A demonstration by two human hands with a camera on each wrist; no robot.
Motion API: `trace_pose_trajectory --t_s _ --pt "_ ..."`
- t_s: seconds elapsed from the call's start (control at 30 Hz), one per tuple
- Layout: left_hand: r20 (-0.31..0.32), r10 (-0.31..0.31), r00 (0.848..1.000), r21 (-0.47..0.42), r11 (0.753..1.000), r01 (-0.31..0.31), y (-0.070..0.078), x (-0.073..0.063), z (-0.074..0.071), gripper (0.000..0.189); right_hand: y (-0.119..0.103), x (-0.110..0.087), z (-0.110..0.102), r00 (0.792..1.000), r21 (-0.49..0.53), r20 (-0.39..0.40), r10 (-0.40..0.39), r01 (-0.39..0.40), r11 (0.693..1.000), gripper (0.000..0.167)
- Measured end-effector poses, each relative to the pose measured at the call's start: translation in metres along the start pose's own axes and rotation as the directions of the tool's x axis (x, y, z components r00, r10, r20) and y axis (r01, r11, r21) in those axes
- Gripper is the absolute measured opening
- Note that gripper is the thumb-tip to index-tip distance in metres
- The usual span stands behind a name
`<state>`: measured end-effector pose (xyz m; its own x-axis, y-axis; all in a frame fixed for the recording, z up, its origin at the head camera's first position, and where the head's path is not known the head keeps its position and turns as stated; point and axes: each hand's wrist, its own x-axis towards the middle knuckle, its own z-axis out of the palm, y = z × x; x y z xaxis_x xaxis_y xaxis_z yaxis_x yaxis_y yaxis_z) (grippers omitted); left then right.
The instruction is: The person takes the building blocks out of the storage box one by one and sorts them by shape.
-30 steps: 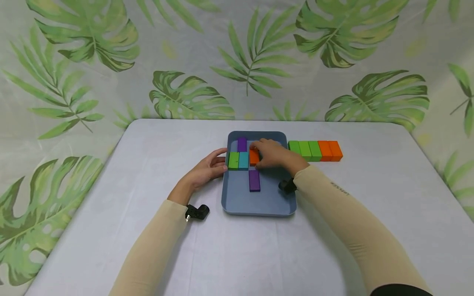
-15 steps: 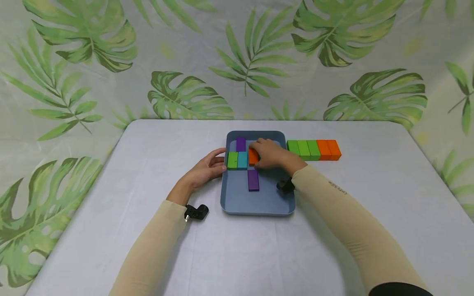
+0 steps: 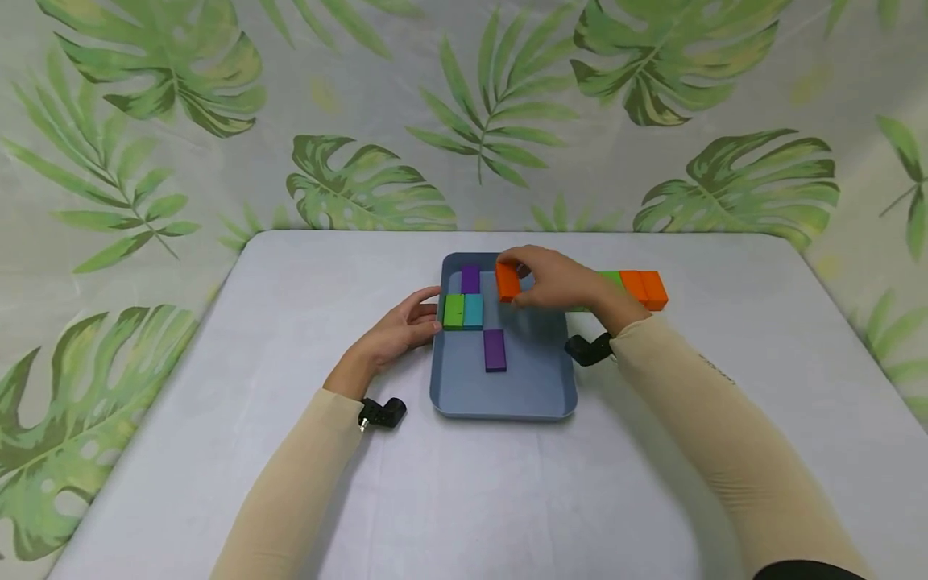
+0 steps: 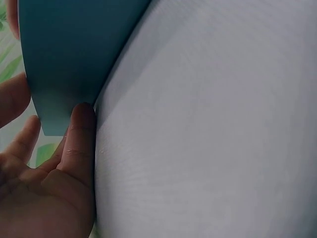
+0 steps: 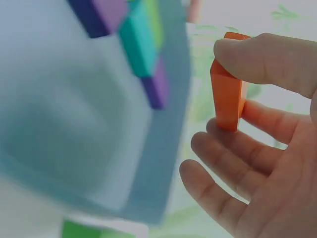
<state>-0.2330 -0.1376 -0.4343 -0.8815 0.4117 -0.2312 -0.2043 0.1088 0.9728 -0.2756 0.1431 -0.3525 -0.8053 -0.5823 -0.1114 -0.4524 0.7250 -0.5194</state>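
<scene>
Over the far part of the blue-grey tray (image 3: 536, 395), my right hand (image 3: 561, 278) pinches an orange block (image 3: 507, 282) between thumb and fingers. The right wrist view shows the thumb across the top of that orange block (image 5: 228, 99). My left hand (image 3: 391, 330) rests at the tray's left side, fingers extended and spread against the outer wall (image 4: 69, 64). Inside the tray lie a light green block (image 3: 453, 312) and a teal block (image 3: 473, 312) side by side, a purple block (image 3: 470, 279) beyond them and another purple block (image 3: 495, 350) nearer the middle.
To the tray's right, a row of blocks stands on the white-covered table (image 3: 464, 499): orange blocks (image 3: 644, 289) at its right end, green ones (image 3: 612, 278) mostly hidden behind the right hand and wrist. A leaf-print cloth (image 3: 362, 185) hangs behind the table.
My right hand has lifted the orange block from beside the teal block and moved it away toward the tray's far edge, slightly right. The left hand stays at the tray.
</scene>
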Motion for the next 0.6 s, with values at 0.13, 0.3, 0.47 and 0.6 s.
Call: trace_pose_trajectory --t_s 0.13,0.3,0.47,0.6 --pt "-0.011 -0.001 1.000 -0.013 1.000 0.001 0.000 0.000 -0.002 0.069 0.003 -0.017 -0.017 0.999 0.009 -0.041 -0.010 0.011 1.000 0.068" --pt "-0.013 -0.001 1.000 -0.011 1.000 0.001 0.000 0.000 -0.002 0.068 0.010 -0.042 -0.029 0.999 -0.001 -0.051 -0.004 0.004 1.000 0.067" --pt "-0.003 0.005 1.000 -0.015 1.000 -0.005 0.000 0.001 0.001 0.069 0.021 -0.067 -0.032 0.998 0.001 -0.055 0.009 -0.009 1.000 0.065" --pt "0.003 0.008 1.000 -0.015 1.000 -0.008 0.001 0.001 0.002 0.070 0.029 -0.087 -0.030 0.998 0.003 -0.064 0.023 -0.023 1.000 0.064"
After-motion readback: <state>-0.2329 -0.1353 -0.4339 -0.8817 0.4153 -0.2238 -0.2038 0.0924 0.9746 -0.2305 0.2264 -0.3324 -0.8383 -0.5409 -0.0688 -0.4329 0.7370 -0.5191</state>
